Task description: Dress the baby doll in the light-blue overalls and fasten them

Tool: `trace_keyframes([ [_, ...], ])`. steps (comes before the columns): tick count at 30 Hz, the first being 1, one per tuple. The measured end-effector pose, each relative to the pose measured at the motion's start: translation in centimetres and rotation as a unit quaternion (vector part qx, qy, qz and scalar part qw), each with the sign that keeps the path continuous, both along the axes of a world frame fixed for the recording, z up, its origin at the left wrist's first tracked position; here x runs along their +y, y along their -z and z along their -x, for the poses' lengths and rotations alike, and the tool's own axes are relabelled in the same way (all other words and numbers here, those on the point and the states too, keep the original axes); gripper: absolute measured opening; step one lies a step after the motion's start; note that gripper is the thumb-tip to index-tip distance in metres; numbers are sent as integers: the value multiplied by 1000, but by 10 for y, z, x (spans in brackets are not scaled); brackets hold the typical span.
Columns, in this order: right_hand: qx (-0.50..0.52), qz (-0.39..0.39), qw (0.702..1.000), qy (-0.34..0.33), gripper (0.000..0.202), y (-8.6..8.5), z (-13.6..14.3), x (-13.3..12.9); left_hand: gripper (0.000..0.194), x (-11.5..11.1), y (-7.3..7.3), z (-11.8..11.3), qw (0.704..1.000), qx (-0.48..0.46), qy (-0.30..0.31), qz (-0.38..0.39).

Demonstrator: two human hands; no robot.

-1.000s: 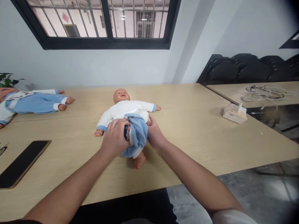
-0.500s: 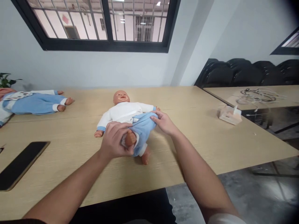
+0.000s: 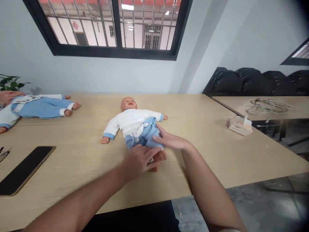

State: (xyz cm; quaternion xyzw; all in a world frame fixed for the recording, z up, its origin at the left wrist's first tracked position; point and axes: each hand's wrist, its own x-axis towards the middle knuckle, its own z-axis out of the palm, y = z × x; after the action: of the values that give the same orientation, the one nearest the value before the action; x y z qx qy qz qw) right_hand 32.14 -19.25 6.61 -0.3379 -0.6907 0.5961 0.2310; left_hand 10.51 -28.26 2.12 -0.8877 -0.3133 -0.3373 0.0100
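A baby doll (image 3: 129, 103) lies on its back on the table, head away from me. It wears a white top (image 3: 132, 120) with blue cuffs and light blue trousers (image 3: 150, 130). The loosened waist of the trousers is bunched around white cloth at the belly. My left hand (image 3: 138, 162) reaches across the doll's lower legs, fingers stretched out and thumb apart, partly covering the feet (image 3: 159, 156). Against the right side of the trousers lies my right hand (image 3: 170, 138), its thumb spread from the fingers. Some of its fingertips are hidden by cloth and blur.
A second doll (image 3: 43, 106) in similar clothes lies at the left, near a plant (image 3: 11, 83). A phone (image 3: 26, 169) and part of a pair of glasses (image 3: 3, 155) are at the near left. At the right stand a tissue box (image 3: 240, 125), tangled cables (image 3: 270, 105) and stacked black chairs (image 3: 228, 82).
My left hand has let the raised leg down and moved right over the feet. My right hand has moved down from the waistband to the side of the trousers. The view has shifted slightly.
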Motion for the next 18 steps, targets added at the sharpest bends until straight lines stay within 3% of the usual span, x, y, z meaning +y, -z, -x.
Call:
trace_keyframes([
  [3, 0, -54, 998, -21, 90, 3, -4, 8, 40, 2, -3, 4, 998, -13, 0, 58],
  [7, -51, -53, 997, -11, 88, 12, -20, 22, 16, 21, -8, 33, 987, -30, -130, 92],
  [10, -95, -57, 994, -2, 84, 16, -25, 25, 27, 42, -5, 56, 975, -20, -214, 59],
  [13, -104, -95, 990, 12, 78, 14, -23, 21, 32, 54, -5, 69, 966, -23, -256, 29],
  [16, -149, -152, 974, 73, 74, 9, -20, 9, 15, 53, -16, 74, 956, -38, -289, 20],
  [18, -178, -250, 939, 154, 68, 7, -18, -7, 10, 47, -26, 77, 966, -26, -247, 66],
])
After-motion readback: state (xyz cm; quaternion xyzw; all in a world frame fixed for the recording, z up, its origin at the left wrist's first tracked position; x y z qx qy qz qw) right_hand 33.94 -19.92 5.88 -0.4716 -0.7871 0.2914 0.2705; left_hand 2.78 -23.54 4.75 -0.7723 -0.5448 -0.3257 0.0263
